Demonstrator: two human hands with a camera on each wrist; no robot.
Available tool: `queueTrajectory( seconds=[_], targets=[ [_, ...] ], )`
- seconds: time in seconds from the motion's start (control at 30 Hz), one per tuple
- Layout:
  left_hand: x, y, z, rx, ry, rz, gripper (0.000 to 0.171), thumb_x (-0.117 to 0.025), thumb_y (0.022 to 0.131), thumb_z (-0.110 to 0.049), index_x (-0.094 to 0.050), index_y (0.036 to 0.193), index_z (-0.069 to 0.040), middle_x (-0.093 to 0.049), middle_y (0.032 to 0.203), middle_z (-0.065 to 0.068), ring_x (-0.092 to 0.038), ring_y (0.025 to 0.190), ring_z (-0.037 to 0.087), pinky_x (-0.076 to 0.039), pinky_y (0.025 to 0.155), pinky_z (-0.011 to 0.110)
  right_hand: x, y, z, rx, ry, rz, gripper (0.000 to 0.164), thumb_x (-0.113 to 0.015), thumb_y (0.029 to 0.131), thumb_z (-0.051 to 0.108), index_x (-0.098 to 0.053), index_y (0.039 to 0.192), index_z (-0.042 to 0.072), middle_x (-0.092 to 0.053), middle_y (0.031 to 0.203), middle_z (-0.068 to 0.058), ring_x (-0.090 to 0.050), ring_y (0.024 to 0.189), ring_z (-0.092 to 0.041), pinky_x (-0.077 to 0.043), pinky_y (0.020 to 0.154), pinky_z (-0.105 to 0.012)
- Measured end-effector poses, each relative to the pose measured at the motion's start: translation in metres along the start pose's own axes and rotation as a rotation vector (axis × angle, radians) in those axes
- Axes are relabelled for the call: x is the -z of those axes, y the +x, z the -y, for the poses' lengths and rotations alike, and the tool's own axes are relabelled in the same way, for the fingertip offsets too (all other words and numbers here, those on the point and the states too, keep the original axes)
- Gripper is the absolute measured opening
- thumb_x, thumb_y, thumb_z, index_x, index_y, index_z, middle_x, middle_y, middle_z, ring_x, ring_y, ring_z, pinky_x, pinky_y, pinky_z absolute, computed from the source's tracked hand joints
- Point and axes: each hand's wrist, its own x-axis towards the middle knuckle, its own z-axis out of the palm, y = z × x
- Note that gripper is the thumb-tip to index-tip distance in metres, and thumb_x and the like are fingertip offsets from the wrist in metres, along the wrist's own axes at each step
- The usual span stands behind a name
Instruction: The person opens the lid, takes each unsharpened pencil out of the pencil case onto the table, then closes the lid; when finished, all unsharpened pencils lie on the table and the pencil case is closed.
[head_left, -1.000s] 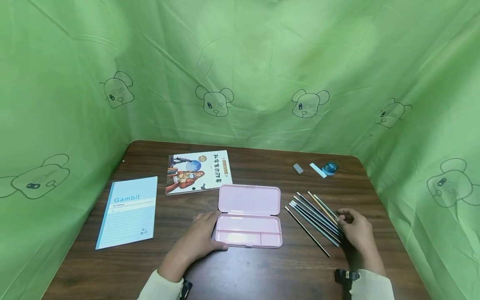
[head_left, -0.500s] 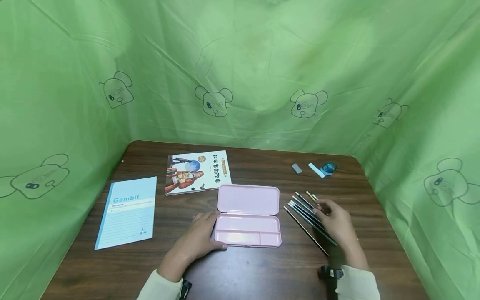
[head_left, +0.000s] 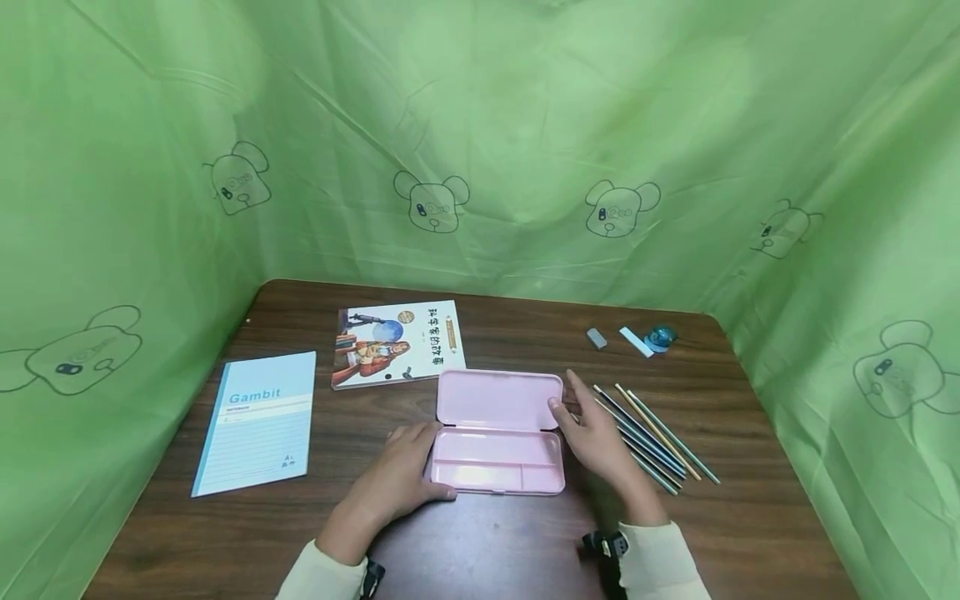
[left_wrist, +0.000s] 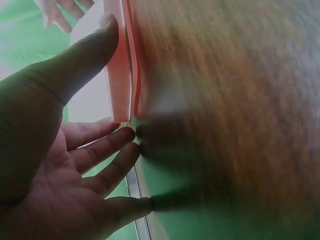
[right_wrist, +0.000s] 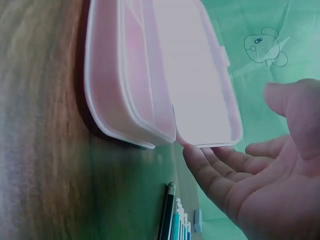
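A pink pencil case (head_left: pixel 480 446) lies unfolded on the table, its lid (head_left: pixel 498 400) tipped back and the compartments bare. My left hand (head_left: pixel 401 471) holds its left end, thumb along the front wall and fingers at the side, as the left wrist view also shows. At the other end, my right hand (head_left: pixel 596 437) has its fingers extended by the lid's edge; in the right wrist view the fingertips (right_wrist: pixel 190 152) touch the lid's lower corner, with the thumb apart. Several pencils (head_left: pixel 660 433) lie just right of that hand, partly hidden by it.
A blue notebook (head_left: pixel 255 425) lies at the left. An illustrated book (head_left: pixel 397 343) lies behind the case, touching or nearly touching its lid. At the back right are a grey eraser (head_left: pixel 596 338), a light-blue strip (head_left: pixel 636 342) and a blue transparent object (head_left: pixel 661 337). Green cloth surrounds the table.
My right hand has moved left from the pencils to the pencil case's lid. The right-hand pencils are uncovered, while others are now behind the hand. My left hand stays in place.
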Motion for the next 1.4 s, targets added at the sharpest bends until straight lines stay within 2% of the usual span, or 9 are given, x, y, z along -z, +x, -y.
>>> queueTrajectory(
  seconds=[0.13,0.27,0.43,0.6,0.73,0.87,1.0,1.13,1.4],
  targets=[
    [-0.001,0.000,-0.002,0.011,0.020,-0.011,0.100,-0.106,0.074,-0.036,-0.058,0.153,0.003,-0.065,0.150,0.025,-0.058,0.142,0.048,-0.041,0.127,0.069,0.000,-0.009,0.000,0.052,0.094,-0.053,0.050,-0.061,0.117,0.023,-0.052,0.161,0.002,-0.066,0.147,-0.025,-0.069,0.135,-0.043,-0.065,0.107,-0.047],
    [-0.002,-0.002,-0.006,0.014,0.082,-0.036,0.100,-0.104,0.076,-0.041,-0.059,0.151,0.006,-0.066,0.145,0.024,-0.060,0.138,0.045,-0.045,0.126,0.064,-0.002,-0.022,-0.001,0.095,0.112,-0.121,0.022,-0.059,0.117,0.019,-0.072,0.127,0.003,-0.076,0.118,-0.017,-0.075,0.111,-0.030,-0.067,0.094,-0.030],
    [-0.002,-0.008,-0.012,0.003,0.129,-0.056,0.095,-0.104,0.076,-0.042,-0.061,0.150,0.001,-0.068,0.141,0.023,-0.062,0.135,0.044,-0.048,0.122,0.064,-0.013,-0.037,-0.003,0.166,-0.093,-0.168,0.022,-0.065,0.114,0.020,-0.076,0.096,0.013,-0.073,0.092,-0.002,-0.065,0.088,-0.011,-0.058,0.081,-0.031],
    [0.001,-0.012,-0.021,0.034,0.106,-0.043,0.103,-0.100,0.080,-0.051,-0.055,0.158,-0.001,-0.062,0.152,0.027,-0.058,0.143,0.048,-0.046,0.123,0.068,-0.028,-0.040,-0.003,0.252,-0.330,-0.197,0.023,-0.076,0.107,0.022,-0.069,0.086,0.017,-0.068,0.088,0.000,-0.063,0.090,-0.018,-0.055,0.080,-0.039],
    [-0.003,-0.011,-0.027,0.009,0.114,-0.010,0.086,-0.078,0.102,-0.054,-0.050,0.167,-0.004,-0.049,0.167,0.029,-0.047,0.156,0.052,-0.040,0.125,0.077,-0.038,-0.038,-0.003,0.303,-0.471,-0.188,0.018,-0.078,0.105,0.027,-0.075,0.101,0.011,-0.071,0.099,-0.008,-0.063,0.103,-0.029,-0.058,0.087,-0.047],
    [-0.010,-0.011,-0.029,0.010,0.167,0.052,0.067,-0.056,0.115,-0.048,-0.045,0.172,-0.015,-0.034,0.180,0.025,-0.031,0.166,0.055,-0.032,0.124,0.086,-0.047,-0.037,-0.004,0.304,-0.624,-0.138,0.041,-0.073,0.108,0.041,-0.074,0.130,0.006,-0.070,0.131,-0.022,-0.062,0.125,-0.043,-0.061,0.101,-0.058],
    [-0.015,-0.011,-0.029,0.035,0.183,0.074,0.065,-0.054,0.116,-0.045,-0.040,0.175,-0.021,-0.026,0.185,0.020,-0.023,0.168,0.057,-0.028,0.124,0.089,-0.054,-0.036,-0.005,0.278,-0.695,-0.060,0.055,-0.062,0.112,0.051,-0.064,0.150,0.012,-0.057,0.158,-0.030,-0.053,0.145,-0.056,-0.050,0.116,-0.074],
    [-0.016,-0.012,-0.028,0.040,0.181,0.072,0.065,-0.056,0.115,-0.044,-0.039,0.175,-0.023,-0.025,0.185,0.019,-0.023,0.168,0.058,-0.027,0.124,0.090,-0.057,-0.036,-0.006,0.228,-0.681,0.019,0.063,-0.051,0.115,0.055,-0.053,0.165,0.016,-0.041,0.174,-0.031,-0.037,0.160,-0.061,-0.036,0.126,-0.080],
    [-0.015,-0.012,-0.029,0.048,0.173,0.077,0.067,-0.059,0.114,-0.042,-0.040,0.175,-0.021,-0.026,0.185,0.019,-0.026,0.167,0.060,-0.026,0.122,0.091,-0.058,-0.036,-0.006,0.161,-0.637,0.112,0.073,-0.041,0.117,0.060,-0.037,0.175,0.017,-0.025,0.182,-0.030,-0.020,0.167,-0.062,-0.025,0.132,-0.081]
  ],
)
